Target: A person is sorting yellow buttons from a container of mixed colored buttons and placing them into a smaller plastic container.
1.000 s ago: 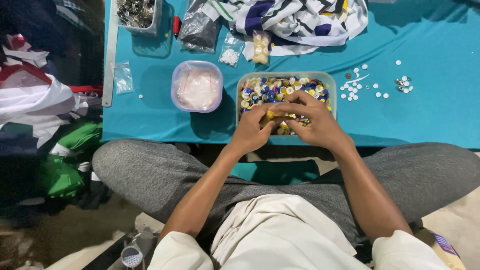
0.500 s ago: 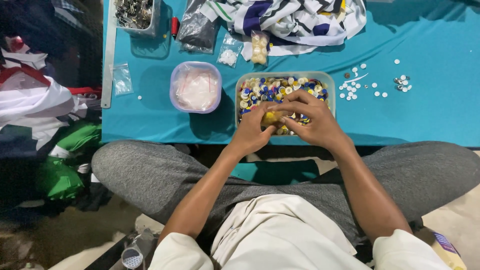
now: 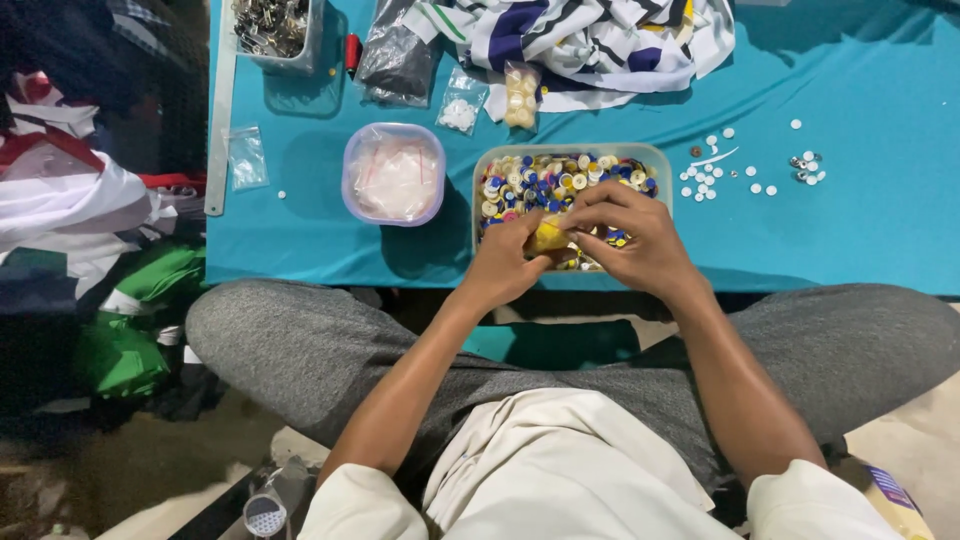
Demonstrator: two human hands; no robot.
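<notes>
Both hands, left hand (image 3: 505, 262) and right hand (image 3: 628, 238), pinch one yellow piece (image 3: 549, 235) together above the button tray (image 3: 478, 205); a loose grip could drop it among the buttons (image 3: 545, 180) beneath.

Illumination is uneven. The flat teal cloth-covered surface (image 3: 850, 230) is brightly and evenly lit from above, with saturated colour and no glare. Soft shadows fall toward the near edge of the surface beside the round translucent plastic tub (image 3: 394, 174) and the rectangular clear tray of mixed coloured buttons (image 3: 560, 170). The far right corner of the surface is shaded. The left margin of the view is dim and underexposed. Focus is sharp centrally; detail softens toward the bottom corners.
</notes>
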